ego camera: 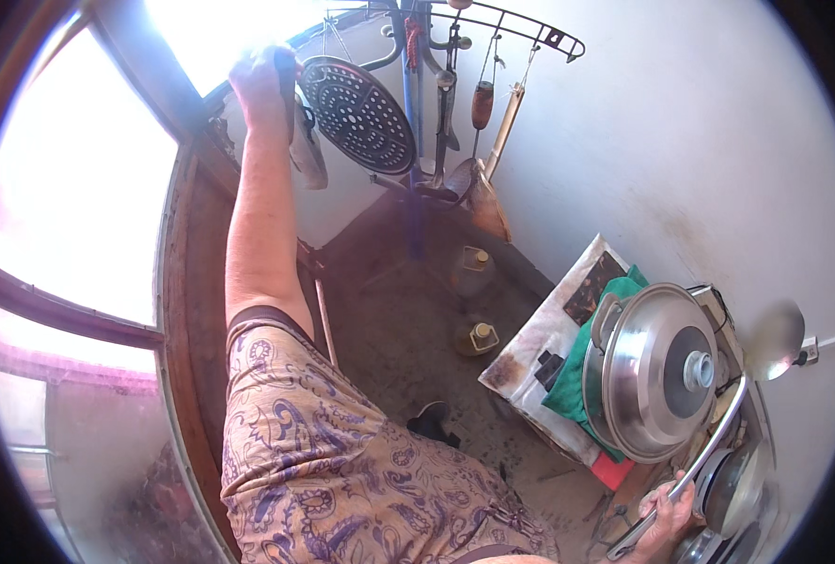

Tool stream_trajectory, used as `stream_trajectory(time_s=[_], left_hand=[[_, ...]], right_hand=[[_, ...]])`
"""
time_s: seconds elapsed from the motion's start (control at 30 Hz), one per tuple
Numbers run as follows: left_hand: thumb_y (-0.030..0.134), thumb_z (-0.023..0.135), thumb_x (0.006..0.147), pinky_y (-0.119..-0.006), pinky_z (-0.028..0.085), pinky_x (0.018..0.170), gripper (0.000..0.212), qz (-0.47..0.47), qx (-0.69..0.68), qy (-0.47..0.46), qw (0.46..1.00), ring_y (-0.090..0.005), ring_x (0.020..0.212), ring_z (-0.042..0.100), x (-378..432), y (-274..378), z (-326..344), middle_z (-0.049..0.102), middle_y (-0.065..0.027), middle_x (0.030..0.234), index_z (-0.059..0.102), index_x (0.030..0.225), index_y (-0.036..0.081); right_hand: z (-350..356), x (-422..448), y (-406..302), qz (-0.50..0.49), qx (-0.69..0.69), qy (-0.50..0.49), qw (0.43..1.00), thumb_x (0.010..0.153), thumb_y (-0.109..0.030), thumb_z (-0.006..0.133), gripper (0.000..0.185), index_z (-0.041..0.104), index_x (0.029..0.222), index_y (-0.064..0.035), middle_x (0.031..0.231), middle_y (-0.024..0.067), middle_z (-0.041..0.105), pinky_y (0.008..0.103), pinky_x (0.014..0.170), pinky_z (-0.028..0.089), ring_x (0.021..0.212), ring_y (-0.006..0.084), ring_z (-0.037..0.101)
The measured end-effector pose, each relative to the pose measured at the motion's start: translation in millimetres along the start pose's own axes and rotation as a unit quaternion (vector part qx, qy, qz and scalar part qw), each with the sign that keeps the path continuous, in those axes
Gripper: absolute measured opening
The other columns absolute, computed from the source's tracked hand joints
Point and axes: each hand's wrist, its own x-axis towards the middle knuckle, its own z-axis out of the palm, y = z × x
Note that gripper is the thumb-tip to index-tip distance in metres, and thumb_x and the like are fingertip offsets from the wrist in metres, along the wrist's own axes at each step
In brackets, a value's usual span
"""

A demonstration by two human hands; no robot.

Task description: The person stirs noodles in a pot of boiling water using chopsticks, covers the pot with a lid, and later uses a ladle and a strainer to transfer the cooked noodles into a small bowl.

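Observation:
Raised at the top left, my left hand has its fingers closed around a dark handle; window glare washes out part of the grip. A metal pan or lid hangs just beside it, partly hidden by my forearm. At the lower right my right hand grips the long metal handle of a ladle, its bowl pointing up and away near the wall. A lidded stainless steel pot sits on a green cloth next to the ladle handle.
A wall rack carries a perforated black disc, several hanging utensils and a small hand broom. Two yellow-capped jugs stand on the floor. The pot rests on a stained white stand. Metal basins lie lower right; a wood-framed window runs along the left.

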Motion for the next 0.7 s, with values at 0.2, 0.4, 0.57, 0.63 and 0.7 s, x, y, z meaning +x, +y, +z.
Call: stream_trajectory(time_s=[0.2,0.4,0.57,0.63,0.7], left_hand=[[0.007,0.052,0.075,-0.024,0.043,0.045,0.013,0.035,0.034,-0.069,0.996,-0.0148,0.047,0.055,59,-35,-11,0.058,-0.0101,0.059,0.058,0.075,-0.004],[0.004,0.050,0.081,-0.025,0.045,0.041,0.013,-0.001,0.146,0.036,0.989,-0.0162,0.045,0.058,57,-55,-7,0.061,-0.0137,0.061,0.056,0.082,-0.006],[0.008,0.054,0.081,-0.025,0.045,0.044,0.014,0.009,0.163,0.090,0.982,-0.0151,0.047,0.058,40,-67,-9,0.062,-0.0113,0.060,0.058,0.083,-0.005],[0.010,0.054,0.081,-0.027,0.045,0.048,0.013,0.094,0.296,0.115,0.944,-0.0143,0.051,0.058,43,-95,-20,0.062,-0.0093,0.060,0.061,0.081,-0.001],[0.012,0.055,0.081,-0.027,0.045,0.051,0.013,0.105,0.340,0.121,0.927,-0.0133,0.053,0.059,39,-109,-17,0.062,-0.0076,0.060,0.062,0.081,0.001]], right_hand=[[5,6,12,-0.006,0.032,-0.026,0.999,0.076,-0.006,0.059,0.049,0.037,0.119,0.0003,0.067,0.0051,0.047,0.0201,0.036,0.039,0.041,0.0099,0.045],[17,8,5,0.004,0.028,-0.019,0.999,0.075,-0.008,0.060,0.047,0.039,0.116,-0.0003,0.067,0.0043,0.045,0.0187,0.036,0.037,0.044,0.0092,0.045],[24,8,-2,-0.001,0.019,-0.029,0.999,0.076,-0.010,0.060,0.046,0.039,0.116,-0.0006,0.068,0.0039,0.045,0.0176,0.036,0.036,0.044,0.0088,0.044],[24,8,0,0.000,0.015,-0.032,0.999,0.076,-0.010,0.060,0.046,0.039,0.116,-0.0006,0.068,0.0040,0.045,0.0177,0.036,0.035,0.044,0.0088,0.044],[21,9,3,-0.003,0.022,-0.034,0.999,0.076,-0.010,0.060,0.046,0.039,0.116,-0.0005,0.068,0.0041,0.045,0.0177,0.036,0.036,0.044,0.0089,0.044]])
